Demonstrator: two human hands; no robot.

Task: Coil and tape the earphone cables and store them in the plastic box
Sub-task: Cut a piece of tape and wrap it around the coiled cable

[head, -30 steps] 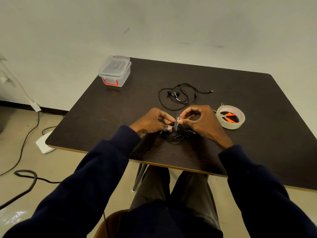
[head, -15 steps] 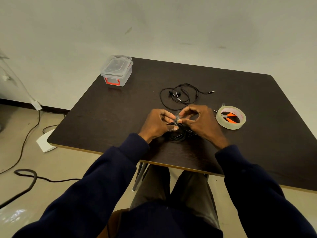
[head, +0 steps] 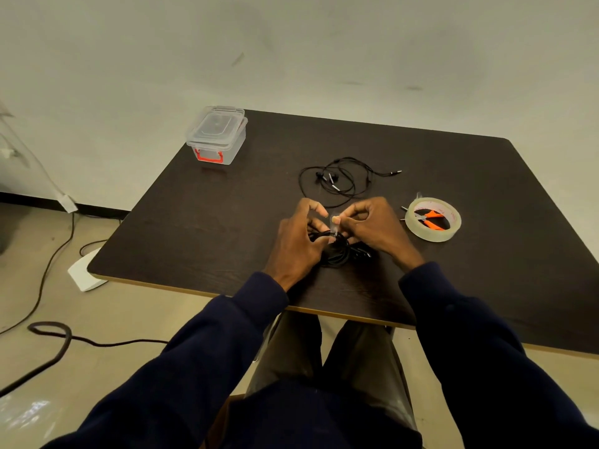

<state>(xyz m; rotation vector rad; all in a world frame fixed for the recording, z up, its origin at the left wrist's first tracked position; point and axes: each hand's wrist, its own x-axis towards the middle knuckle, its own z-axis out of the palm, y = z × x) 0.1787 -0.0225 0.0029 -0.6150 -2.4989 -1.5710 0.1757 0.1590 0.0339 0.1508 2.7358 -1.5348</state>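
the coiled black cable (head: 338, 254) lies on the table (head: 201, 228) near its front edge, between both hands. the left hand (head: 298, 241) grips the coil's left side with curled fingers. the right hand (head: 372, 226) pinches a small strip of clear tape (head: 334, 225) just above the coil. the hands are close together. a second, loose pair of earphones (head: 337, 179) lies just beyond them. a tape roll (head: 432, 236) sits to the right, with orange scissors (head: 434, 220) inside its ring. the closed plastic box (head: 216, 134) stands at the far left corner.
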